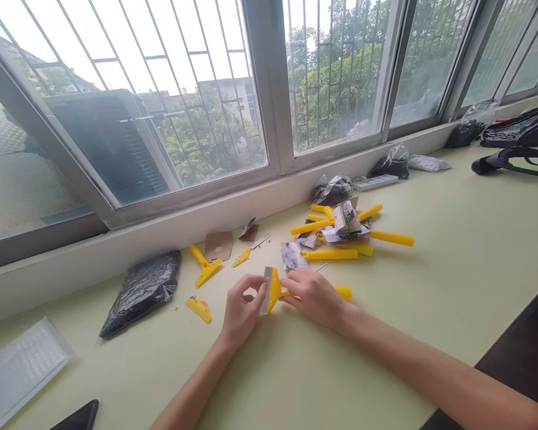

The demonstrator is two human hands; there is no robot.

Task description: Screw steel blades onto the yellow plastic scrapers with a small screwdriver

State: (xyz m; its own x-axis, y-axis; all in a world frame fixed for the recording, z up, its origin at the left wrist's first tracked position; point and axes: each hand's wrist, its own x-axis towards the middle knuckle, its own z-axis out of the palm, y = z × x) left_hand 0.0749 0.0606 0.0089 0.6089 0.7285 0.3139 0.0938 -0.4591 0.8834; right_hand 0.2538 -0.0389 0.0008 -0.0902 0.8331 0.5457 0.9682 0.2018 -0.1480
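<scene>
A yellow scraper [275,289] is in front of me at the middle of the table, with a flat metal blade [266,301] along its head. My left hand [242,310] pinches the blade between thumb and fingers. My right hand [314,295] is closed round the scraper's neck, and its yellow handle end shows beyond the hand. To the left lie a second yellow scraper [202,267] with no visible blade and a loose yellow plate [199,310]. Farther back rest another yellow plate [241,257] and a loose blade [260,242].
Several yellow scrapers [329,255], some with printed cards, are piled at the back right. A black plastic-wrapped packet [143,292] lies left, near brown cardboard [219,245]. A clear packet [27,370] and a phone-like black object [78,417] are front left. Windows [206,89] line the back.
</scene>
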